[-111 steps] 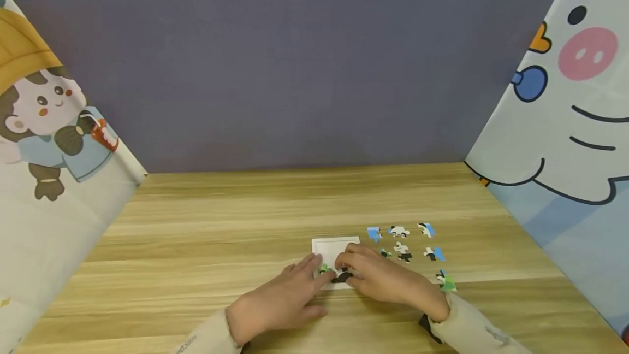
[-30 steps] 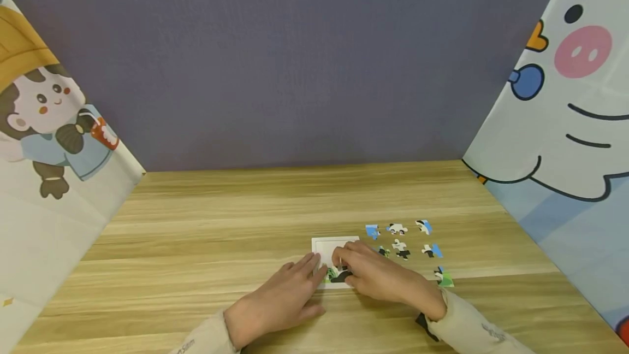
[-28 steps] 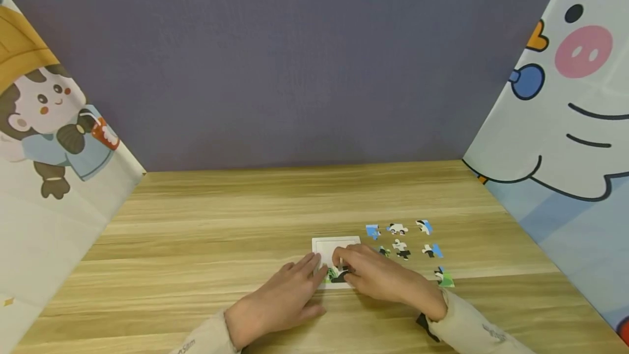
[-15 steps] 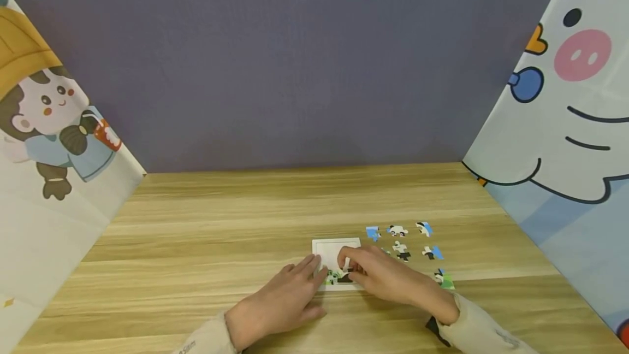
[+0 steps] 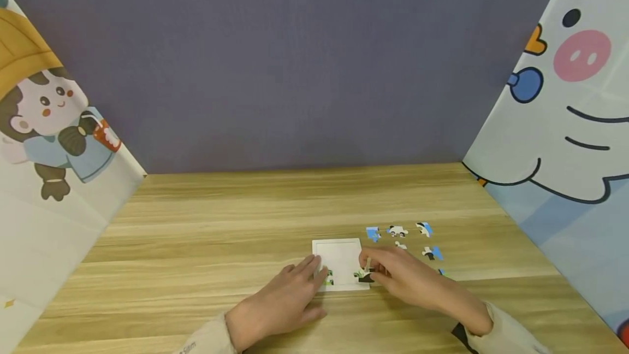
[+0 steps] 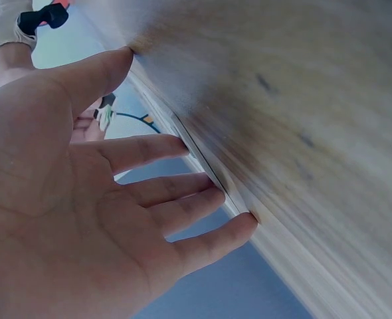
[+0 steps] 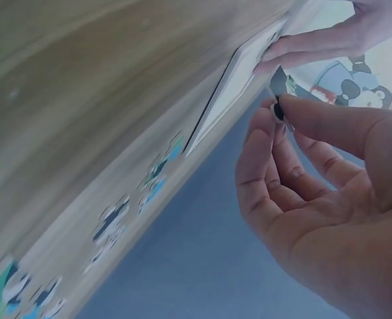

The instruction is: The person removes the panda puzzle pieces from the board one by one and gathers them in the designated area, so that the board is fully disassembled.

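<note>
In the head view a white puzzle tray [image 5: 339,253] lies on the wooden table. Extended fingers of my left hand [image 5: 277,305] rest at its left edge; in the left wrist view the same hand [image 6: 109,199] has its fingertips along the tray's rim. A small green puzzle piece [image 5: 329,277] sits in the tray's lower left corner, partly covered by that hand. Between thumb and index finger, my right hand [image 5: 413,283] pinches a black, white and green puzzle piece [image 5: 366,277] over the tray's lower right corner. The right wrist view shows that piece held clear of the table.
Loose panda puzzle pieces lie right of the tray: a blue one [image 5: 373,233], a panda-face one [image 5: 397,231], a blue-and-white one [image 5: 425,228] and others, some hidden behind my right hand. A grey panel [image 5: 304,70] stands behind the table [image 5: 206,223].
The black, white and green piece has left the tray's bottom row and moved right in my right hand's pinch. My left hand stays in place.
</note>
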Available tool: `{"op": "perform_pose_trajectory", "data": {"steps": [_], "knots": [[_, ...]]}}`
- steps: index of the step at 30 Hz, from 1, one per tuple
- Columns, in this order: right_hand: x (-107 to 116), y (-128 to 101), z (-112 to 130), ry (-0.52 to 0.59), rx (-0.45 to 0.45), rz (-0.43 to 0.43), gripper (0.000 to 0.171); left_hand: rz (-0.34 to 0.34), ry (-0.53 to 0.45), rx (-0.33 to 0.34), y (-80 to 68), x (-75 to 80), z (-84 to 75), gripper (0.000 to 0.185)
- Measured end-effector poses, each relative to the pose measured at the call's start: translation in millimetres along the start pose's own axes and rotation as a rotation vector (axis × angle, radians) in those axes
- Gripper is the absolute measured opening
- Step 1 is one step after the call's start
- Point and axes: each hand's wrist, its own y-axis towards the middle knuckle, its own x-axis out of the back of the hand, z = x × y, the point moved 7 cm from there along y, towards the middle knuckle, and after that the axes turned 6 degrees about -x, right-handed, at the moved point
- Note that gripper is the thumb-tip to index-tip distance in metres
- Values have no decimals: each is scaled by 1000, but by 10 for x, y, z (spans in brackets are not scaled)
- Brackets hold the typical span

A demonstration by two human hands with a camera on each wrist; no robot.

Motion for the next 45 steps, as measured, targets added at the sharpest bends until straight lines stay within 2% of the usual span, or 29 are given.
{"op": "perform_pose_trajectory", "data": {"steps": [4, 14, 21, 27, 39, 45], "knots": [[49, -64, -23, -16, 20, -23, 29, -3, -3, -3, -1, -3, 10, 72], [154, -235, -183, -35, -25, -55, 32, -18, 2, -16, 4, -6, 7, 71], [199, -358, -362, -27, -52, -27, 30, -28, -15, 5, 4, 24, 2, 71], [170, -409, -491, 14, -126, 24, 27, -24, -41, 19, 1, 35, 22, 70], [165, -453, -566, -111, -169, 1, 27, -12, -38, 11, 15, 21, 37, 69], [160, -485, -540, -233, -195, -43, 27, -22, -35, 8, 11, 21, 43, 69]]}}
